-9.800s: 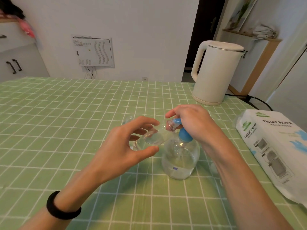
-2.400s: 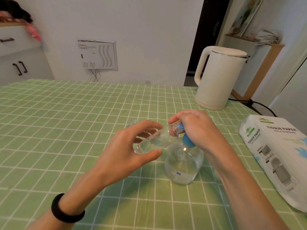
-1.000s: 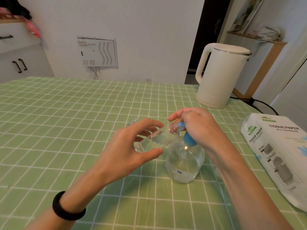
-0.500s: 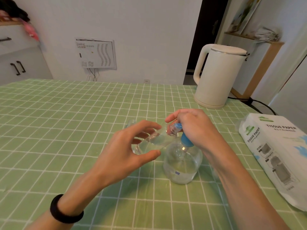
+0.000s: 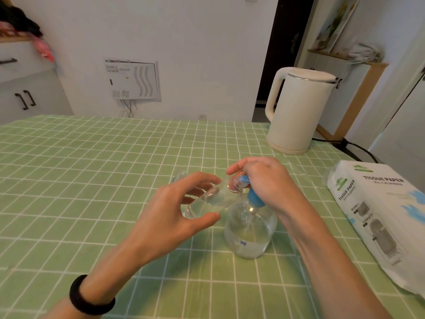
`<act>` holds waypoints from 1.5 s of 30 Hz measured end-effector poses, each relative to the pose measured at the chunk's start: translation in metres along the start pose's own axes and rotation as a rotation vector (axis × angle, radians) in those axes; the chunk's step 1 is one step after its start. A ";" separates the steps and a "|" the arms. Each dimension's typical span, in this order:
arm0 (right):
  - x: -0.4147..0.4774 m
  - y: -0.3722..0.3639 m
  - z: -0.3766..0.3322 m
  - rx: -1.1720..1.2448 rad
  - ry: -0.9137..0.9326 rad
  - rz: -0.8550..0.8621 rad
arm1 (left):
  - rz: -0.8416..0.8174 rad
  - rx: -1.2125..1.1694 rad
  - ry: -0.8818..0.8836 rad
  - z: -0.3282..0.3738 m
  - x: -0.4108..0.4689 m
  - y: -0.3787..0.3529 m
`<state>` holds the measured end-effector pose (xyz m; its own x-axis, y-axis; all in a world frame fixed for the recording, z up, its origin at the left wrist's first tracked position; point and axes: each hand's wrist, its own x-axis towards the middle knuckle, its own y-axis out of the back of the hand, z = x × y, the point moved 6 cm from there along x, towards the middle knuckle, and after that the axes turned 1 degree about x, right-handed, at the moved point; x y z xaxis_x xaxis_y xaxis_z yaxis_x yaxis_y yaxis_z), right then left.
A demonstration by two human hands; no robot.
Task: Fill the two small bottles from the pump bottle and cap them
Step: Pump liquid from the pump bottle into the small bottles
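While left hand point(image 5: 170, 217) holds small bottle point(image 5: 208, 201) (tilted), right hand point(image 5: 264, 180) grips pump bottle point(image 5: 250, 236).

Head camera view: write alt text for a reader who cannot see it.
A person's left hand holds a tilted small clear bottle with its mouth at the blue nozzle of a pump bottle, whose pump the right hand grips. A white kettle and a tissue pack sit on the green checked tablecloth.
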<state>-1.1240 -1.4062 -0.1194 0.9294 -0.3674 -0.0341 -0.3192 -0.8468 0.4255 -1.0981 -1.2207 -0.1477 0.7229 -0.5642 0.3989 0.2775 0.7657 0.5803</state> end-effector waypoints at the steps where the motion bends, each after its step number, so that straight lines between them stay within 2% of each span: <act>1: 0.001 0.001 -0.001 -0.006 0.013 0.006 | 0.000 -0.009 -0.001 0.001 0.000 0.000; 25: 0.003 0.002 -0.001 -0.011 -0.011 0.018 | 0.000 -0.008 -0.008 -0.002 0.002 0.001; 29: -0.001 -0.004 0.002 -0.007 -0.041 -0.029 | -0.008 0.000 -0.005 -0.002 0.001 0.001; 45: -0.003 0.000 -0.005 -0.037 -0.026 -0.046 | -0.003 -0.005 -0.004 0.001 0.002 0.002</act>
<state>-1.1254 -1.4032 -0.1147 0.9376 -0.3390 -0.0773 -0.2692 -0.8484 0.4558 -1.0969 -1.2207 -0.1449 0.7194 -0.5678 0.4000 0.2831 0.7656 0.5776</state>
